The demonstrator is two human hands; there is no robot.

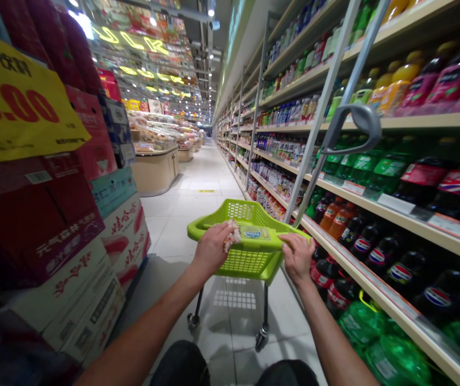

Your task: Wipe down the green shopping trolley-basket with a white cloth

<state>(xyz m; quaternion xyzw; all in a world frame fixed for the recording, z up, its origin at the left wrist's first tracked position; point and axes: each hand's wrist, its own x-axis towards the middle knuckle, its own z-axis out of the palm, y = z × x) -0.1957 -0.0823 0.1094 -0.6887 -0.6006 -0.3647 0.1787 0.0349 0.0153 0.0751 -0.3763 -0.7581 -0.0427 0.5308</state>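
Note:
In front of me stands a small lime-green shopping cart (254, 260) with perforated plastic walls and dark legs on casters. My left hand (212, 251) is closed on a crumpled, fluffy pinkish-white cloth (232, 236) and presses it against the left part of the cart's handle bar. At the bar's right end, my right hand (297, 256) grips the green plastic, its fingers curled over the edge. Between the two hands a label (254, 232) with a blue oval mark shows on the bar. The cloth's underside is hidden.
Shelves of drink bottles (391, 166) line the right side, with a slanted metal pole and grey hook-shaped handle (353, 128) leaning there. Stacked drink cartons (37, 214) under a yellow price sign (21, 102) stand close on the left. A tiled aisle (201, 177) runs ahead past display counters (155, 169).

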